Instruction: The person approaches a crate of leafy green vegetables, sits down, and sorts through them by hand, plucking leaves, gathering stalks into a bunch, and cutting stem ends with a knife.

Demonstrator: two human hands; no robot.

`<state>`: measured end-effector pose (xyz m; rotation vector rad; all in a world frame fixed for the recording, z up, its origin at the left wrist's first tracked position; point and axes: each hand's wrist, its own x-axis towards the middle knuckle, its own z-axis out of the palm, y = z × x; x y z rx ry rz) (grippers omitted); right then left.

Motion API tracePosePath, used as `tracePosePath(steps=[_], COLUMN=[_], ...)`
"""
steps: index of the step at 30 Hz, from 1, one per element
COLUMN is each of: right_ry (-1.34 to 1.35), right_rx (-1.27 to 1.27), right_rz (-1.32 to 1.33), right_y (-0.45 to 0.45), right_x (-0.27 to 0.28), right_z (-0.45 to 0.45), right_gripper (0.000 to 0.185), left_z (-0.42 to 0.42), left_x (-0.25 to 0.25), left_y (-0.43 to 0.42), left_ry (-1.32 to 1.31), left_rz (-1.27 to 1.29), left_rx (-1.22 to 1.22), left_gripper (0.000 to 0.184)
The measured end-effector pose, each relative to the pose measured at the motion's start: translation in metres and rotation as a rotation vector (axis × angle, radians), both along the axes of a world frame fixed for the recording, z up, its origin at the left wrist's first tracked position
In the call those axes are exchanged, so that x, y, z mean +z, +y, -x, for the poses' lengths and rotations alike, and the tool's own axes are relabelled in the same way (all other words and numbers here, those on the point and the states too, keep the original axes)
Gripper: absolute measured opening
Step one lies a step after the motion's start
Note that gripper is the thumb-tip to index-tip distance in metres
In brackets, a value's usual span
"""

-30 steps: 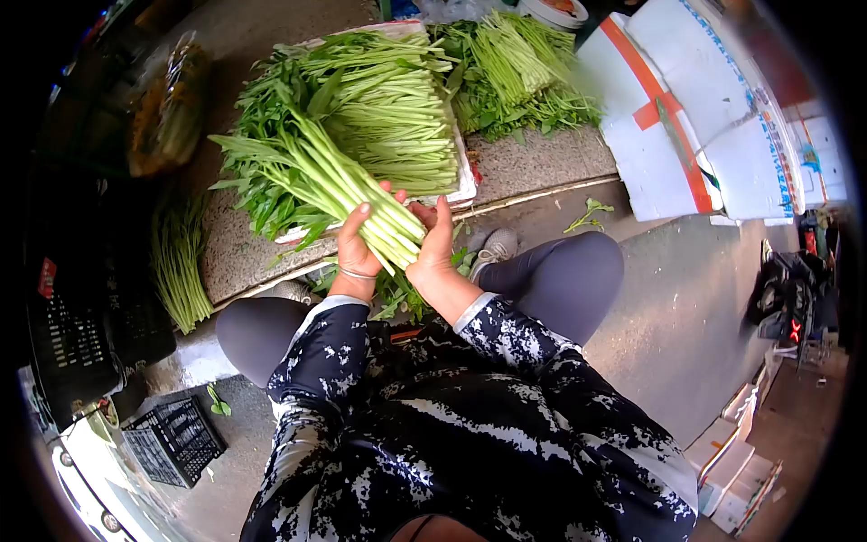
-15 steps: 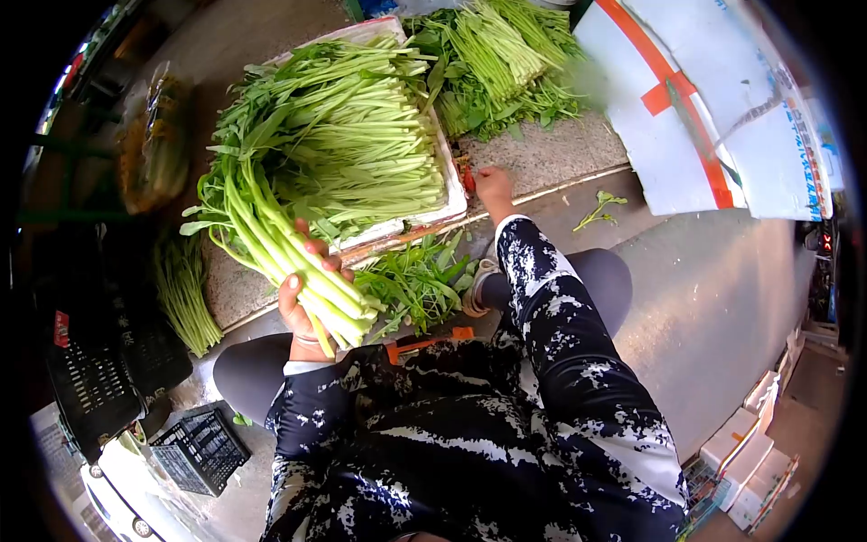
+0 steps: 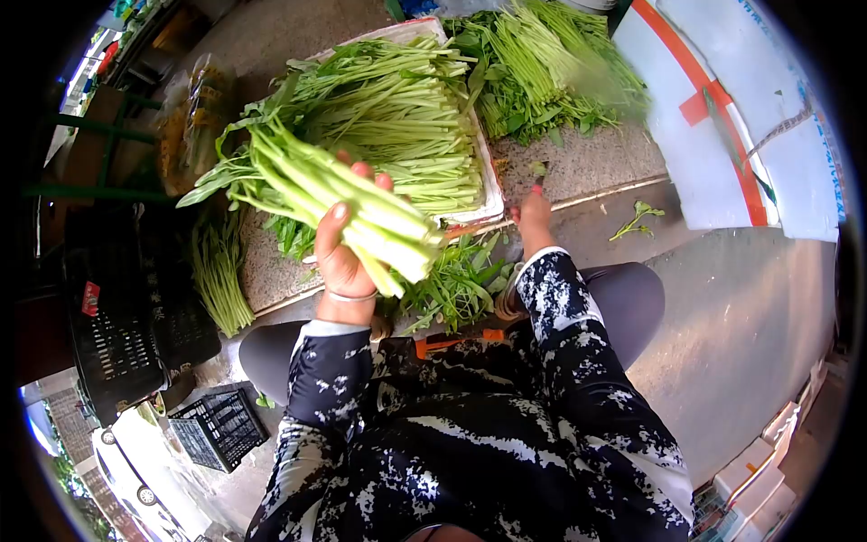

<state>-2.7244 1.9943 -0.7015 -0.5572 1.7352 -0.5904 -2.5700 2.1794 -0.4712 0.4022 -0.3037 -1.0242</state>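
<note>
My left hand (image 3: 345,248) is wrapped round a bunch of green stalks (image 3: 316,188), its leaves toward the upper left and the stalk ends toward the lower right. My right hand (image 3: 533,215) is closed round a small knife (image 3: 539,181) with a reddish handle, just right of the white foam tray (image 3: 493,200). That tray holds a thick layer of stalks (image 3: 424,135). Loose leafy greens (image 3: 453,287) lie on the ground below the tray, between my feet.
More greens (image 3: 542,68) are piled behind the tray. White boxes with orange tape (image 3: 722,117) stand at the right. At the left are a stalk bundle (image 3: 219,280), black crates (image 3: 126,334) and a bagged bundle (image 3: 194,122). A smaller black crate (image 3: 217,429) sits lower left.
My right hand left the bunch, reached beside the tray and now has the knife. My left hand kept the bunch, which swung down to the left and is now raised again.
</note>
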Motion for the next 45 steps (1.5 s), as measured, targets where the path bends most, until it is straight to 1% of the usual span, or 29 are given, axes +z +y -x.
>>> tracePosePath(steps=[1,3,4,5,6,7,9,10,11,12,13,15,16,17,18,19,21,23,25,27,28,30,31,33,35,37,40,43,45], right_ry=[-0.004,-0.488,-0.618,-0.619,-0.674,-0.729,-0.776,-0.807,-0.723,-0.818,-1.038,-0.919,-0.825,-0.733,-0.623,-0.573,-0.508,-0.277,-0.016,0.042,0.035,0.101,0.075,0.054,0.043,0.056,0.053,0.061,0.003], right_rx=[-0.006,-0.282,-0.331,-0.339,-0.345,-0.349,-0.382,-0.38,-0.361,-0.352,-0.295,-0.215,-0.164,-0.11,-0.041,0.011,0.069,0.27,0.337,0.331,0.331,0.445,0.401,0.365,0.386,0.421,0.46,0.405,0.302], right_rz=[-0.004,0.128,0.084,0.095,0.142,0.191,0.289,0.376,0.431,0.567,0.424,0.524,0.489,0.457,0.546,0.518,0.689,0.833,1.012,1.144,1.164,1.047,1.136,1.186,1.167,1.224,1.222,1.206,1.235], right_y=[0.01,0.026,0.042,0.059,0.073,0.081,0.086,0.085,0.084,0.08,0.083,0.066,0.067,0.069,0.075,0.088,0.119,0.135,0.139,0.133,0.13,0.125,0.123,0.123,0.122,0.124,0.119,0.119,0.116], right_x=[0.006,0.017,0.063,0.092,0.114,0.131,0.152,0.154,0.163,0.158,0.179,0.171,0.175,0.179,0.169,0.174,0.173,0.161,0.17,0.174,0.176,0.179,0.177,0.178,0.177,0.183,0.176,0.166,0.159], right_z=[0.003,0.016,0.016,0.02,0.024,0.024,0.02,0.012,-0.001,-0.022,-0.022,-0.024,-0.014,-0.002,0.006,0.014,0.015,0.007,0.003,-0.004,-0.007,-0.01,-0.013,-0.017,-0.018,-0.014,-0.015,-0.02,-0.023], right_gripper=[0.024,0.021,0.026,0.026,0.023,0.021,0.025,0.016,0.013,0.013,0.016,0.02,0.021,0.021,0.025,0.027,0.023,0.02,0.012,0.012,0.012,0.019,0.017,0.02,0.024,0.027,0.028,0.026,0.021], left_z=[0.002,0.013,0.019,0.021,0.025,0.029,0.038,0.043,0.048,0.059,0.071,0.064,0.064,0.062,0.059,0.057,0.053,0.054,0.055,0.056,0.057,0.058,0.057,0.054,0.046,0.048,0.049,0.048,0.049], left_x=[-0.003,-0.001,0.0,-0.002,-0.002,-0.003,-0.015,-0.024,-0.033,-0.04,-0.032,-0.03,-0.026,-0.024,-0.024,-0.026,-0.028,-0.025,-0.019,-0.009,-0.004,0.003,0.002,-0.006,-0.019,-0.017,-0.022,-0.023,-0.024], left_y=[-0.008,-0.02,-0.026,-0.031,-0.034,-0.038,-0.047,-0.052,-0.057,-0.062,-0.064,-0.07,-0.073,-0.077,-0.081,-0.085,-0.096,-0.102,-0.104,-0.103,-0.101,-0.097,-0.098,-0.101,-0.106,-0.104,-0.103,-0.099,-0.097], left_ry=[-0.035,0.083,0.118,0.17,0.197,0.224,0.207,0.197,0.188,0.2,0.223,0.277,0.263,0.256,0.269,0.283,0.323,0.392,0.367,0.294,0.282,0.285,0.298,0.336,0.363,0.347,0.398,0.455,0.46], left_rz=[-0.041,-0.093,-0.101,-0.105,-0.119,-0.132,-0.125,-0.127,-0.13,-0.197,-0.201,-0.178,-0.194,-0.183,-0.197,-0.215,-0.203,-0.304,-0.335,-0.482,-0.491,-0.501,-0.498,-0.474,-0.396,-0.447,-0.414,-0.383,-0.373], left_rx=[0.05,0.057,0.055,0.026,0.013,0.0,0.004,-0.034,-0.071,-0.056,-0.042,-0.115,-0.119,-0.121,-0.122,-0.123,-0.116,-0.089,-0.086,-0.069,-0.08,-0.081,-0.07,-0.053,-0.097,-0.096,-0.091,-0.113,-0.111], left_gripper=[0.053,0.048,0.046,0.047,0.041,0.035,0.036,0.042,0.048,0.046,0.038,0.03,0.025,0.025,0.024,0.023,0.022,0.019,0.019,0.019,0.019,0.019,0.018,0.016,0.015,0.015,0.011,0.01,0.011])
